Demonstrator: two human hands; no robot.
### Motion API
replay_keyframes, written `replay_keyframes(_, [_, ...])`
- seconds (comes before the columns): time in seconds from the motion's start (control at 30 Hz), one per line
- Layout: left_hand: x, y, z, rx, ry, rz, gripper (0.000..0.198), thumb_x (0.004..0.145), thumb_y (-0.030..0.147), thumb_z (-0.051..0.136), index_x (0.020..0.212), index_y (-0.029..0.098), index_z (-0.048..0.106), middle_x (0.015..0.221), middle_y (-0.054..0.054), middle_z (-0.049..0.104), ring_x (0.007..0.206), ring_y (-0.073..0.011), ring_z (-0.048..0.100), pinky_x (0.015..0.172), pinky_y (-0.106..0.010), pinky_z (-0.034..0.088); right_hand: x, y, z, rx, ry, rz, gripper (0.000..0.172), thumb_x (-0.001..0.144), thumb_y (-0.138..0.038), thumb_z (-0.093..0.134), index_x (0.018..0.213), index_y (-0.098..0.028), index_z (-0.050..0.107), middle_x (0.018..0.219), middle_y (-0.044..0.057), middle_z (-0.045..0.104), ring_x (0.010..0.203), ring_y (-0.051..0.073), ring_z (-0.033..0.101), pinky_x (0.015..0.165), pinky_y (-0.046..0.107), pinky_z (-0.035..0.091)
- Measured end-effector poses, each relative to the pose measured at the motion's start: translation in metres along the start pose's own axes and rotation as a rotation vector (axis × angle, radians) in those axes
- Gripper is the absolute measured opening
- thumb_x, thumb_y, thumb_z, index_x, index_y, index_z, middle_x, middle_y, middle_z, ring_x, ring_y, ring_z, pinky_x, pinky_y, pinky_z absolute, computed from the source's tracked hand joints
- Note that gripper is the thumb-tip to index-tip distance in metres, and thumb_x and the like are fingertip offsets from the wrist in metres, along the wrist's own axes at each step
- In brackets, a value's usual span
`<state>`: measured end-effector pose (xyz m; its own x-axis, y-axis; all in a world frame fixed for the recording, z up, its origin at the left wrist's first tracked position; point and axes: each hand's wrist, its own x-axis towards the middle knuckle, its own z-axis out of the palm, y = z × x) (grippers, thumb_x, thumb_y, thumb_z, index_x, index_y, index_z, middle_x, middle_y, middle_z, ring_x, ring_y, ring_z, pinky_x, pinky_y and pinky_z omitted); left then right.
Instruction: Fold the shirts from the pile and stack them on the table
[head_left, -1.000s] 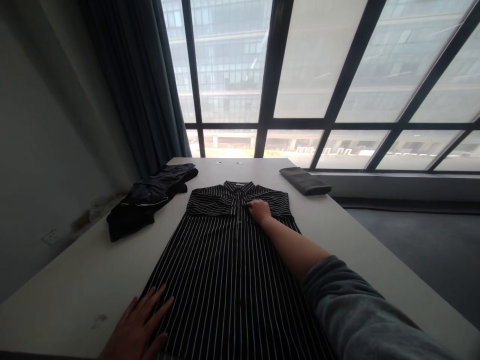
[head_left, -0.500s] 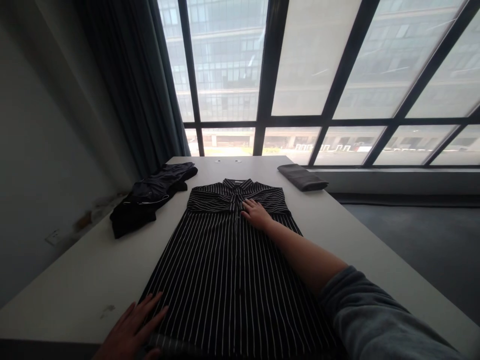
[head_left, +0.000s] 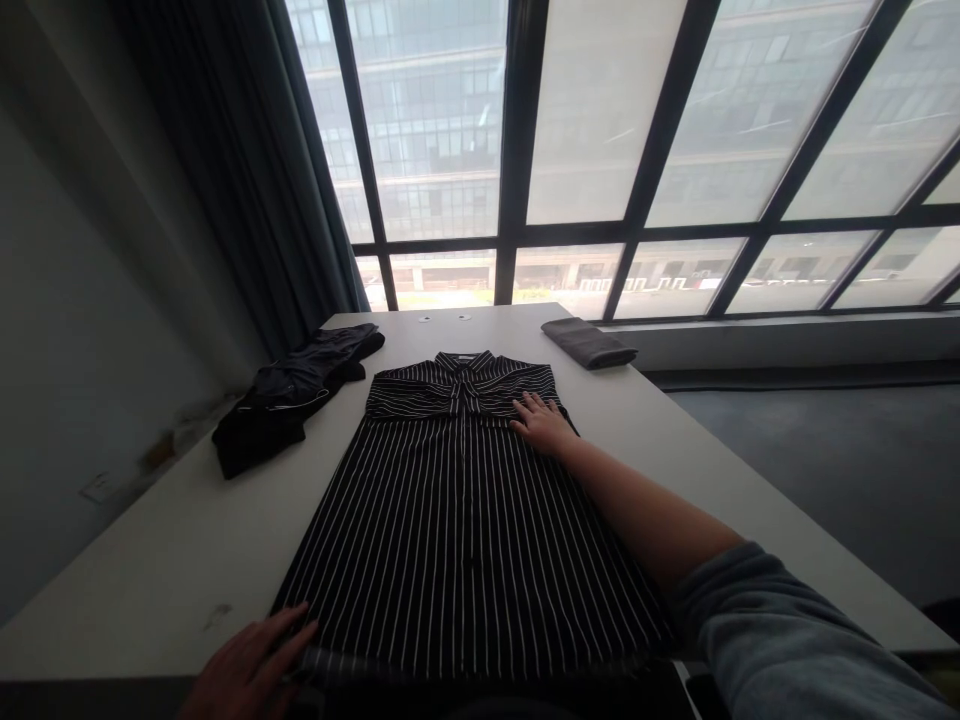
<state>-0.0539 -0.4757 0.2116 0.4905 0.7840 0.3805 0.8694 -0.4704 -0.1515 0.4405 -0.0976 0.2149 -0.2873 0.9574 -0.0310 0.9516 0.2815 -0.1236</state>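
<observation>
Fingers (head_left: 529, 407) of right hand (head_left: 545, 427) flat, open on striped shirt (head_left: 450, 520); left hand (head_left: 247, 668) likewise at its hem, nothing grasped.

Flat along the bench (head_left: 675, 440), a shirt (head_left: 450, 520), collar end toward the window (head_left: 585, 120). Left of the shirt, beside its collar end, a heap of clothes (head_left: 289, 395). Beyond the shirt, to the right, a folded cloth (head_left: 589, 342). On the shirt's far right part, the right hand (head_left: 544, 425); at its near left corner, the left hand (head_left: 247, 670).
</observation>
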Motion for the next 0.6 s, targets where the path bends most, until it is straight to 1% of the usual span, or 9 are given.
replay_keyframes(0.1, [0.000, 0.001, 0.001, -0.012, -0.004, -0.041, 0.043, 0.104, 0.037, 0.051, 0.145, 0.036, 0.062, 0.142, -0.002, 0.069, 0.117, -0.0230, 0.073, 0.095, -0.033, 0.064, -0.028, 0.032, 0.000, 0.021, -0.094, -0.050, 0.070, 0.109, -0.055, 0.037, 0.170, -0.024, 0.027, 0.175, 0.009, 0.009, 0.164, 0.030, 0.013, 0.134, 0.052, 0.015])
replay_keyframes(0.2, [-0.001, 0.001, 0.000, -0.039, -0.013, -0.070, 0.039, 0.105, 0.040, 0.051, 0.141, 0.035, 0.066, 0.138, -0.003, 0.071, 0.115, -0.0231, 0.073, 0.094, -0.033, 0.064, -0.075, 0.044, 0.001, 0.042, -0.125, -0.184, 0.068, 0.107, -0.055, 0.044, 0.168, -0.028, 0.033, 0.175, 0.007, 0.012, 0.164, 0.029, 0.015, 0.135, 0.049, 0.017])
replay_keyframes(0.27, [-0.002, 0.001, -0.001, -0.067, -0.024, -0.086, 0.037, 0.105, 0.040, 0.051, 0.138, 0.035, 0.068, 0.134, -0.003, 0.072, 0.114, -0.0228, 0.073, 0.095, -0.033, 0.063, -0.120, 0.038, 0.001, 0.082, -0.118, -0.254, 0.069, 0.105, -0.056, 0.050, 0.167, -0.029, 0.037, 0.174, 0.007, 0.016, 0.163, 0.030, 0.018, 0.134, 0.051, 0.019])
replay_keyframes(0.33, [-0.004, 0.000, -0.003, -0.092, -0.035, -0.106, 0.035, 0.105, 0.040, 0.051, 0.134, 0.035, 0.071, 0.132, -0.003, 0.073, 0.113, -0.0225, 0.073, 0.097, -0.033, 0.062, -0.174, 0.025, -0.002, 0.146, -0.106, -0.320, 0.069, 0.102, -0.054, 0.058, 0.165, -0.032, 0.041, 0.173, 0.006, 0.021, 0.161, 0.031, 0.022, 0.133, 0.055, 0.022])
replay_keyframes(0.4, [-0.005, -0.001, -0.005, -0.112, -0.045, -0.120, 0.034, 0.106, 0.039, 0.049, 0.129, 0.034, 0.074, 0.130, -0.004, 0.073, 0.113, -0.0224, 0.073, 0.097, -0.033, 0.061, -0.231, 0.013, -0.007, 0.214, -0.127, -0.418, 0.063, 0.101, -0.045, 0.062, 0.161, -0.040, 0.045, 0.172, 0.001, 0.025, 0.160, 0.030, 0.026, 0.132, 0.054, 0.027])
replay_keyframes(0.43, [-0.005, -0.003, -0.006, -0.123, -0.053, -0.124, 0.035, 0.106, 0.040, 0.048, 0.127, 0.033, 0.075, 0.129, -0.004, 0.074, 0.113, -0.0225, 0.073, 0.097, -0.033, 0.061, -0.257, 0.009, -0.010, 0.236, -0.149, -0.461, 0.063, 0.101, -0.041, 0.064, 0.161, -0.043, 0.045, 0.172, -0.001, 0.026, 0.160, 0.029, 0.027, 0.132, 0.053, 0.029])
replay_keyframes(0.47, [-0.005, -0.004, -0.006, -0.134, -0.062, -0.127, 0.035, 0.107, 0.040, 0.047, 0.126, 0.033, 0.075, 0.128, -0.005, 0.074, 0.113, -0.0227, 0.073, 0.097, -0.033, 0.061, -0.280, 0.007, -0.013, 0.251, -0.167, -0.488, 0.069, 0.097, -0.039, 0.069, 0.161, -0.044, 0.044, 0.172, 0.000, 0.027, 0.160, 0.029, 0.027, 0.132, 0.053, 0.030])
replay_keyframes(0.57, [-0.002, -0.010, -0.008, -0.180, -0.095, -0.132, 0.037, 0.107, 0.042, 0.045, 0.125, 0.030, 0.075, 0.126, -0.006, 0.074, 0.112, -0.0235, 0.072, 0.098, -0.035, 0.060, -0.327, 0.011, -0.013, 0.261, -0.181, -0.499, 0.091, 0.084, -0.036, 0.082, 0.164, -0.042, 0.039, 0.171, 0.003, 0.026, 0.159, 0.032, 0.027, 0.130, 0.054, 0.034])
replay_keyframes(0.6, [-0.001, -0.011, -0.010, -0.196, -0.102, -0.130, 0.037, 0.107, 0.042, 0.045, 0.125, 0.029, 0.075, 0.124, -0.007, 0.074, 0.110, -0.0235, 0.072, 0.097, -0.035, 0.060, -0.335, 0.015, -0.010, 0.256, -0.164, -0.488, 0.091, 0.084, -0.032, 0.082, 0.164, -0.042, 0.039, 0.171, 0.003, 0.027, 0.159, 0.032, 0.028, 0.130, 0.053, 0.035])
